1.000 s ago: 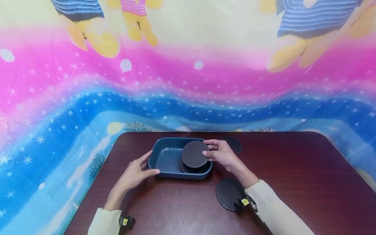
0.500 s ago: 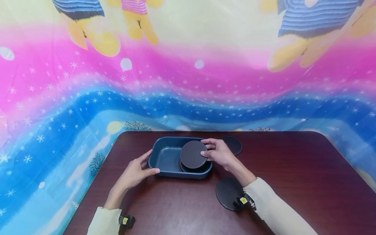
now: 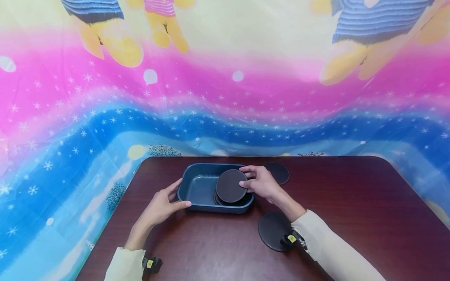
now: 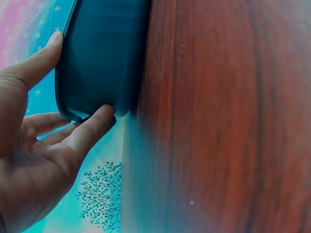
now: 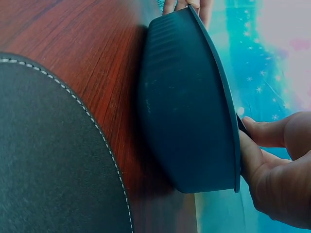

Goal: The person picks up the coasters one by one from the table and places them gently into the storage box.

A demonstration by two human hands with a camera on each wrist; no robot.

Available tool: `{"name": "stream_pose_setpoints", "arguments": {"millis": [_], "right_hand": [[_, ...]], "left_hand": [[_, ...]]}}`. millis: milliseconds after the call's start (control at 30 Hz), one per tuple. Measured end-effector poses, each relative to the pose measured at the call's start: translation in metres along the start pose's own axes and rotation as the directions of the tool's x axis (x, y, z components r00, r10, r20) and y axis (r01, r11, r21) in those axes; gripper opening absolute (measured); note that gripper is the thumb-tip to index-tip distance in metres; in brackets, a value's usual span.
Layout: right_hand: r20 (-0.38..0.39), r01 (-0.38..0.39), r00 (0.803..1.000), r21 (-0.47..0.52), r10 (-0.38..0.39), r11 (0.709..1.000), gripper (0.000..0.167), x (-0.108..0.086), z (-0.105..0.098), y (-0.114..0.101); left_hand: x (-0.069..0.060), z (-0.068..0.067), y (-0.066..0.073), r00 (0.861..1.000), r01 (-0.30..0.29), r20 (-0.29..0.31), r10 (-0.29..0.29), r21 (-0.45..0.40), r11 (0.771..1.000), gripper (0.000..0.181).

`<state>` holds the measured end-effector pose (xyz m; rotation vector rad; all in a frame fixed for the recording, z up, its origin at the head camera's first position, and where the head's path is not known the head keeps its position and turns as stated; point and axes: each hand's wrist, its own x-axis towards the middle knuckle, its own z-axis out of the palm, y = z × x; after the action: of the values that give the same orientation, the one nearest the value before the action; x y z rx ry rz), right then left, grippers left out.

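Observation:
A dark blue-green rectangular plastic tub [image 3: 198, 189] stands on the table. My left hand [image 3: 159, 205] holds its left end, thumb on the near rim and fingers round the end wall; the left wrist view shows this hand [image 4: 46, 158] against the tub's outer wall. My right hand [image 3: 265, 184] pinches the edge of a round dark brown coaster [image 3: 230, 186] between thumb and fingers. This coaster is tilted over the tub's right part. Below it the rims of other coasters [image 3: 216, 200] show inside; most of them is hidden. In the right wrist view the tub wall hides nearly all of the held coaster.
On the brown wooden table [image 3: 358, 203] lie two more round coasters: one [image 3: 279, 173] behind the right hand, another [image 3: 272, 230] under the right wrist. White stitching rims the near coaster [image 5: 58, 155] in the right wrist view. A patterned cloth [image 3: 225, 97] hangs behind the table.
My right hand has shifted slightly left with the pinched coaster, which now sits a little lower and further left over the tub. The left hand and tub stay in place.

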<state>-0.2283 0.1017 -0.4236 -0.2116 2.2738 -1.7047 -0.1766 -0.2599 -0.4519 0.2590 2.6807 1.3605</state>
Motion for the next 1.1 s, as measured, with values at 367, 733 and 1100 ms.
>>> {"name": "stream_pose_setpoints", "arguments": {"millis": [367, 733, 1100], "right_hand": [[0.003, 0.001, 1.0, 0.001, -0.001, 1.0, 0.052, 0.0004, 0.0038, 0.001], [0.006, 0.016, 1.0, 0.004, -0.016, 1.0, 0.052, -0.0011, 0.005, 0.0019], [0.007, 0.015, 1.0, -0.039, -0.015, 0.999, 0.05, -0.0027, 0.0071, -0.0019]], "left_hand": [[-0.0002, 0.0008, -0.0006, 1.0, 0.005, 0.001, -0.005, 0.004, 1.0, 0.1], [0.001, 0.0006, -0.0013, 1.0, 0.01, -0.002, -0.01, 0.003, 1.0, 0.1], [0.001, 0.0003, -0.0013, 1.0, 0.018, -0.001, -0.018, -0.006, 1.0, 0.1]]}}
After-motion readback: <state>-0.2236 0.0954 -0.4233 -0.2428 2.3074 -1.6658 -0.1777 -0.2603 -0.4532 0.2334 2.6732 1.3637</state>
